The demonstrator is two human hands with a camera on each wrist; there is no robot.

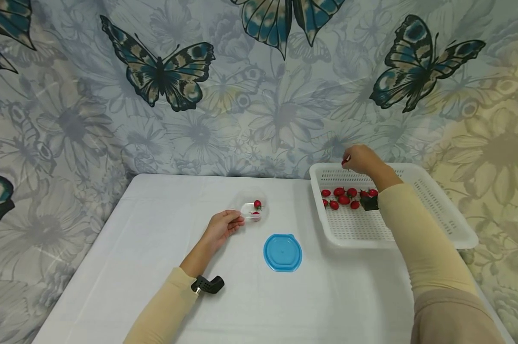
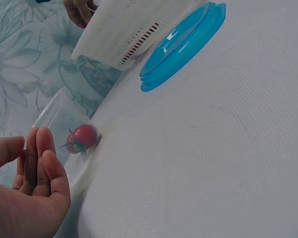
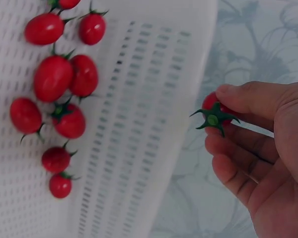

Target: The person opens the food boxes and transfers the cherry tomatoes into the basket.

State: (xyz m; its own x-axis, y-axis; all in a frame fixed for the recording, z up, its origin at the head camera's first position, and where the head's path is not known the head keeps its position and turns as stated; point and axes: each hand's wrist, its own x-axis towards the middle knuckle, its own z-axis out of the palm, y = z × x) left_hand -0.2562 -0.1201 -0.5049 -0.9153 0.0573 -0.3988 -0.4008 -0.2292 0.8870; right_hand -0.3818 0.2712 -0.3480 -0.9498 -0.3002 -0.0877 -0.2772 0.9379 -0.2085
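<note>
My right hand (image 1: 362,160) pinches a cherry tomato (image 3: 213,111) between thumb and fingers, above the far rim of the white basket (image 1: 340,234). Its green star-shaped stem cap faces the right wrist camera. Several more red tomatoes (image 1: 343,199) lie inside the basket. On the left, my left hand (image 1: 222,227) holds the near left edge of a small clear container (image 2: 62,111), thumb and fingertips at its rim. Two cherry tomatoes (image 2: 84,136) sit inside this container, their green stem caps on.
A round blue lid (image 1: 282,253) lies on the white tabletop (image 1: 250,306), between the container and the basket. Behind the table hangs a cloth (image 1: 284,110) printed with butterflies and flowers. Black wrist cameras (image 1: 208,285) are strapped to both wrists.
</note>
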